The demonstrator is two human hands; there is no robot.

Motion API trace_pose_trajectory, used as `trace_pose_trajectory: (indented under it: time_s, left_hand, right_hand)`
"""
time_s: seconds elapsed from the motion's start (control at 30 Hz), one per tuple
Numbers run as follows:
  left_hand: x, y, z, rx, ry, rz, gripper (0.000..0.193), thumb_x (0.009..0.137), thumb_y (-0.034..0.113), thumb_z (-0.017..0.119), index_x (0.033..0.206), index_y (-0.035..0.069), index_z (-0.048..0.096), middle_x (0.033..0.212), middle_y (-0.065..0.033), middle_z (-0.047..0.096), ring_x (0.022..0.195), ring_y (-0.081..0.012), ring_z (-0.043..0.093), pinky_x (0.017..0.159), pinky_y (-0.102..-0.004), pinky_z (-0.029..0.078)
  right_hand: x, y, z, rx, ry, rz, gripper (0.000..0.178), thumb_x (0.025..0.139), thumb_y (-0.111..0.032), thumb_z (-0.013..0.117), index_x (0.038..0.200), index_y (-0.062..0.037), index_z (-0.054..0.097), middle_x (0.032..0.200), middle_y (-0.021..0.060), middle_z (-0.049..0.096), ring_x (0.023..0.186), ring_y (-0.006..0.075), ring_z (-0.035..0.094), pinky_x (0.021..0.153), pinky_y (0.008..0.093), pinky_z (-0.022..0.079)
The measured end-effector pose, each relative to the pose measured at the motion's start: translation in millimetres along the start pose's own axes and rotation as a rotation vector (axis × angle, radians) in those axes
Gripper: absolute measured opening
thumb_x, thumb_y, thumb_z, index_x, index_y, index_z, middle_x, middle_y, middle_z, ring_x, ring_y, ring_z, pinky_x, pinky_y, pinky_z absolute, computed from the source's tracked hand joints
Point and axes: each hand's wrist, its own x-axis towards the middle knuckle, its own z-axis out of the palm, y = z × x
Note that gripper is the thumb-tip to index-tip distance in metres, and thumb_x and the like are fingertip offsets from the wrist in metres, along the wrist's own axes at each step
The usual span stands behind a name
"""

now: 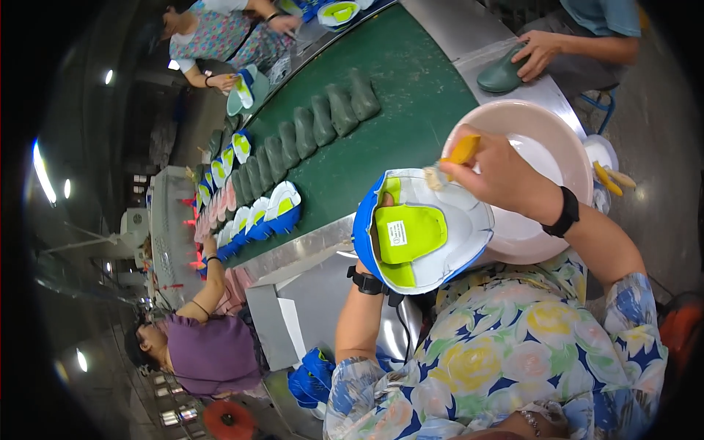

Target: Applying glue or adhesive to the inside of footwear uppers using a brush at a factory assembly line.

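A blue shoe upper (469, 253) with a white inner face and a lime-green tongue is held up in front of me. My left hand (388, 199) is closed around it, mostly hidden behind and inside the upper; one finger shows at its left opening. In my right hand (502, 172) is a small brush (462, 150) with a yellow handle. Its pale bristles rest at the upper's white far edge, touching or very close. Just beyond my right hand stands a wide pale pink basin (576, 136) with a whitish bottom.
A green conveyor belt (411, 81) carries rows of dark green shoe lasts (323, 121) and blue uppers (282, 202). Co-workers sit left, far left and far right; one holds a green last (502, 71). More blue uppers (312, 378) lie at my left. A bowl with yellow-handled brushes (607, 180) stands right.
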Motion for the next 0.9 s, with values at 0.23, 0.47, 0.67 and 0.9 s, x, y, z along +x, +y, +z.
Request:
trace_pose_trajectory:
  time_s: [0.23, 0.47, 0.67, 0.9]
  left_hand:
    - [32.5, 58.6, -126.5, 0.621, 0.354, 0.511, 0.038, 0.099, 0.027, 0.058, 0.133, 0.010, 0.054, 0.124, -0.0069, 0.063, 0.107, -0.0190, 0.064, 0.091, -0.0386, 0.054]
    - [46.8, 125.4, -236.1, 0.587, 0.699, 0.555, 0.043, 0.100, 0.015, 0.052, 0.141, 0.013, 0.040, 0.115, -0.0068, 0.063, 0.095, -0.0177, 0.065, 0.075, -0.0322, 0.057]
    - [13.7, 146.5, -329.4, 1.421, 1.334, 0.366, 0.075, 0.079, 0.005, 0.057, 0.148, 0.001, 0.027, 0.126, -0.0348, 0.056, 0.119, -0.0507, 0.052, 0.104, -0.0492, 0.041]
    - [-222.8, 202.9, -263.7, 1.606, 1.050, -0.380, 0.063, 0.084, 0.042, 0.070, 0.131, 0.004, 0.056, 0.125, -0.0244, 0.063, 0.106, -0.0387, 0.065, 0.090, -0.0416, 0.052]
  right_hand:
    - [-16.9, 25.5, -27.4, 0.082, -0.096, 0.501, 0.019, 0.089, -0.012, 0.068, 0.092, 0.0044, 0.060, 0.074, 0.0061, 0.064, 0.068, 0.0125, 0.064, 0.060, 0.0284, 0.049]
    - [-47.8, 46.3, -45.0, 0.173, -0.086, 0.692, 0.012, 0.091, -0.008, 0.065, 0.094, -0.0005, 0.056, 0.084, 0.0081, 0.065, 0.072, 0.0117, 0.064, 0.066, 0.0231, 0.052]
    - [-38.4, 59.4, -34.4, 0.175, -0.188, 0.730, 0.012, 0.093, -0.012, 0.066, 0.094, -0.0029, 0.058, 0.083, 0.0051, 0.063, 0.073, 0.0095, 0.061, 0.068, 0.0221, 0.048]
    - [-35.8, 81.8, -59.6, 0.108, -0.299, 0.653, 0.015, 0.097, -0.019, 0.063, 0.096, -0.0044, 0.060, 0.079, 0.0018, 0.058, 0.073, 0.0077, 0.055, 0.071, 0.0224, 0.042]
